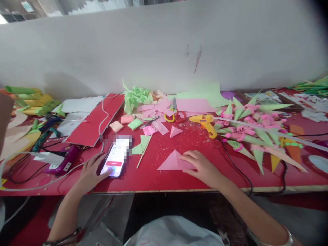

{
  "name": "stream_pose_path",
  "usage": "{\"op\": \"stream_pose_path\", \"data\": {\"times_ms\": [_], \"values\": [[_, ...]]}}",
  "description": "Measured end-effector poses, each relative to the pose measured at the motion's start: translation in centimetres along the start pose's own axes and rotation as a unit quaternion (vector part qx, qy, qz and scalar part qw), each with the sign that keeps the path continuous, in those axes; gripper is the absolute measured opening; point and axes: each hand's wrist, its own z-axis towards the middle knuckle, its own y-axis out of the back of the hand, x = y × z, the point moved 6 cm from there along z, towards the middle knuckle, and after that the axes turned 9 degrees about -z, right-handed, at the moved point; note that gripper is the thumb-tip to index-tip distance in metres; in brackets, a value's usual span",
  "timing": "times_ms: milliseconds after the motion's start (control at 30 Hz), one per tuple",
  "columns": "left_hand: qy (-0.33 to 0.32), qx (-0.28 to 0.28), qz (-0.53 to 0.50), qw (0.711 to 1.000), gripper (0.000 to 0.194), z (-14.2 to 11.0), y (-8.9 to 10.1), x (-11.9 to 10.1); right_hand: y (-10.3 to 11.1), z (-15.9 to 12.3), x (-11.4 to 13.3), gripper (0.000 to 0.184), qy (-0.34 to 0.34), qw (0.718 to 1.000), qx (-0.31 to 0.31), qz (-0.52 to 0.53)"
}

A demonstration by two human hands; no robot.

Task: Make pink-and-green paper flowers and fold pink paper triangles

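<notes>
A lit phone [115,156] lies on the red table, its screen partly blurred out. My left hand [91,172] rests beside its left edge, fingers stretched along it and thumb on the lower screen. A pink paper triangle [169,161] lies flat before me. On its right side sits my right hand [202,167], fingers spread and covering that corner. Between the phone and the triangle are a thin wooden stick [144,152] and green paper pieces [137,149]. Farther back lies a small folded pink paper [175,131].
Scissors [175,114] lie on pink paper strips. A yellow glue gun [205,124] is beside a pile of pink and green paper flowers [258,126]. A red board [96,121], a white cable [102,116] and a purple tool [67,160] are at left. A grey wall [153,51] stands behind.
</notes>
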Motion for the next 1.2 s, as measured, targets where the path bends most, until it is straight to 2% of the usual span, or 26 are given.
{"op": "stream_pose_path", "data": {"times_ms": [100,200,233,300,400,467,567,600,733,933,1100,1200], "values": [[0.001,-0.014,-0.037,0.999,0.061,-0.1,0.5,-0.3,0.1,0.3,0.3,0.028,0.011,0.999,-0.016,-0.046],[-0.018,-0.067,-0.093,0.993,0.050,-0.5,1.6,-2.7,0.2,0.5,0.9,0.022,0.043,0.992,-0.045,-0.111],[-0.034,-0.111,-0.101,0.988,0.046,-0.8,2.2,-4.2,0.3,0.6,1.1,0.022,0.054,0.988,-0.056,-0.131],[-0.096,-0.151,-0.113,0.977,0.044,-1.3,2.6,-8.5,0.8,0.8,1.7,0.024,0.066,0.982,-0.086,-0.157],[-0.204,-0.082,-0.098,0.971,0.042,-1.7,0.9,-16.0,2.8,1.1,2.7,0.022,0.062,0.975,-0.159,-0.143],[-0.274,-0.054,-0.066,0.958,0.041,-1.9,-0.2,-20.2,4.3,1.2,3.5,0.021,0.066,0.971,-0.197,-0.114],[-0.335,-0.055,-0.040,0.940,0.022,-1.7,-1.1,-23.6,6.1,1.3,4.5,0.020,0.080,0.968,-0.214,-0.102],[-0.343,-0.056,-0.038,0.937,0.018,-1.5,-1.3,-24.2,6.4,1.4,4.7,0.021,0.083,0.968,-0.211,-0.110],[-0.354,-0.061,-0.056,0.931,0.024,-1.1,-1.8,-25.0,6.5,1.8,5.3,0.018,0.097,0.966,-0.190,-0.147],[-0.322,-0.043,-0.082,0.942,0.031,-0.9,-2.4,-24.9,6.0,2.3,5.3,0.017,0.086,0.976,-0.176,-0.096],[-0.267,0.014,-0.100,0.958,0.026,-0.6,-2.3,-23.2,5.7,1.5,2.6,0.017,0.055,0.984,-0.145,-0.086],[-0.234,0.037,-0.105,0.966,0.025,-0.5,-2.2,-21.9,6.2,0.6,0.1,0.018,0.008,0.980,-0.161,-0.118]]}}
